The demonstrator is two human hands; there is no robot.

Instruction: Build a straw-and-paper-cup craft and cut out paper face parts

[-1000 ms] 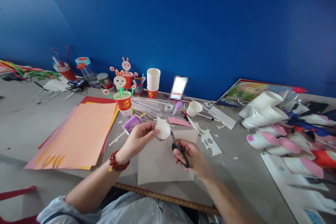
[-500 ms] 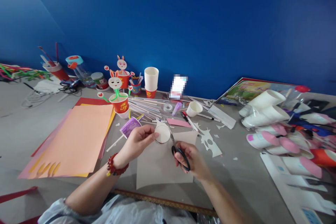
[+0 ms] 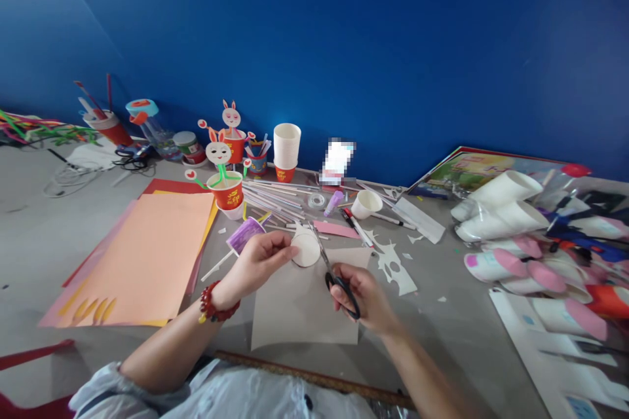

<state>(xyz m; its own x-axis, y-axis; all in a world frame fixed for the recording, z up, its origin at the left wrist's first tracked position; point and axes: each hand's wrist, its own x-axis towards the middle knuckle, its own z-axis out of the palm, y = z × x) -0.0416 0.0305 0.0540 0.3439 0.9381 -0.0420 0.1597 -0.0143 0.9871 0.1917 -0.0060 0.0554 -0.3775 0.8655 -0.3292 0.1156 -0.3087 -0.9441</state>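
Note:
My left hand [image 3: 269, 258] pinches the left edge of a white paper circle [image 3: 306, 251] between thumb and fingers. A pointed strip of paper sticks up at the circle's upper left. In my right hand [image 3: 361, 294] is a pair of black-handled scissors [image 3: 341, 290], its blades pointing up and left along the circle's right edge. Under both hands lies a white paper sheet [image 3: 299, 317]. A purple-wrapped cup [image 3: 244, 234] on a white stick rests just beyond my left hand.
Coloured paper [image 3: 147, 255] lies left. Behind stand rabbit-figure cups [image 3: 228, 195], stacked white cups [image 3: 286, 144] and a bundle of paper sticks [image 3: 275, 200]. Markers [image 3: 361, 229], a white cup [image 3: 366, 203] and paper scraps [image 3: 396, 268] lie right of centre. Bagged cups [image 3: 501, 209] crowd the right.
The view has shifted slightly. Both hands keep their hold on the paper circle and the scissors, with hardly any movement between them.

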